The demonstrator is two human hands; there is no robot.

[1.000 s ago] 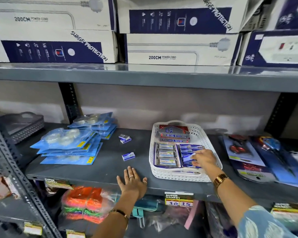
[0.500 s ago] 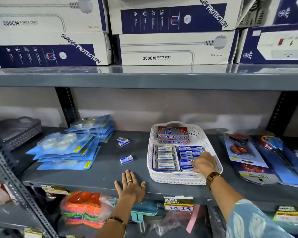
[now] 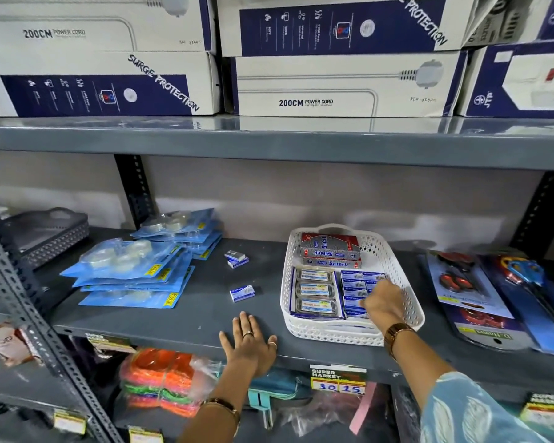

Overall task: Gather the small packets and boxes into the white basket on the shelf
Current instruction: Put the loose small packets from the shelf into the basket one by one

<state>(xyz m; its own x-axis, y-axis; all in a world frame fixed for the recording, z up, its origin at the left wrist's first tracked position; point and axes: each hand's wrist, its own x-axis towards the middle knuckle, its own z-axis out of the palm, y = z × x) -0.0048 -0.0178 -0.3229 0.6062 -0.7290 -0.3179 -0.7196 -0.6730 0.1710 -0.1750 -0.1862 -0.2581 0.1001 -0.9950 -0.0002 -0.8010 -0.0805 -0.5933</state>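
The white basket (image 3: 411, 303) stands on the grey middle shelf (image 3: 189, 318). It holds red Softek boxes (image 3: 330, 247) at the back, clear-topped boxes (image 3: 315, 291) on the left and small blue packets (image 3: 357, 284) on the right. My right hand (image 3: 383, 303) is inside the basket, fingertips down on the blue packets, with nothing visibly gripped. My left hand (image 3: 249, 343) lies flat, fingers spread, on the shelf's front edge. Left of the basket, one loose small blue-white box (image 3: 242, 293) lies alone, with two more small boxes (image 3: 236, 259) stacked behind it.
Blue blister packs of tape (image 3: 135, 273) are piled at the left. Carded scissors (image 3: 480, 289) lie right of the basket. A grey basket (image 3: 50, 231) sits far left. Large power-cord boxes (image 3: 333, 87) fill the shelf above. Orange packs (image 3: 160, 375) sit below.
My right hand has drawn back toward the basket's front right part and lowered onto the blue packets. My left hand stays flat on the shelf edge. The loose boxes have not moved.
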